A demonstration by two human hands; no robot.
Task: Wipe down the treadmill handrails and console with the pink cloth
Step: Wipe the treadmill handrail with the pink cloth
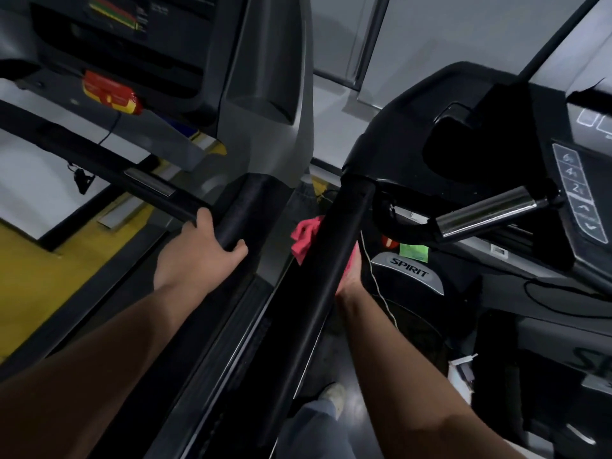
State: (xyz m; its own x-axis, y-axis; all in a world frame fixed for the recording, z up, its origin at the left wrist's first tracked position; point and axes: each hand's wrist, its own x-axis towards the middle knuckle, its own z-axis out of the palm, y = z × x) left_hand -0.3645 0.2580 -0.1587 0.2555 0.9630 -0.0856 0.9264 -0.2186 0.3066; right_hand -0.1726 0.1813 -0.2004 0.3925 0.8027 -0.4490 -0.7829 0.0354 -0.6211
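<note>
Two bare forearms reaching forward and down, left hand (202, 256) palm down, thumb and fingers (239, 250) curled round the end of a black padded handrail (245, 207), right hand (351, 276) mostly hidden behind a second handrail (318, 293), holding a pink cloth (306, 238) against it.

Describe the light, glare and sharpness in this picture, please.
Head view: dim, so the black handrail loses detail; bright glare streaks the chrome bar; the pink cloth and red safety key look soft; straight edges bend from the wide-angle lens.
</note>
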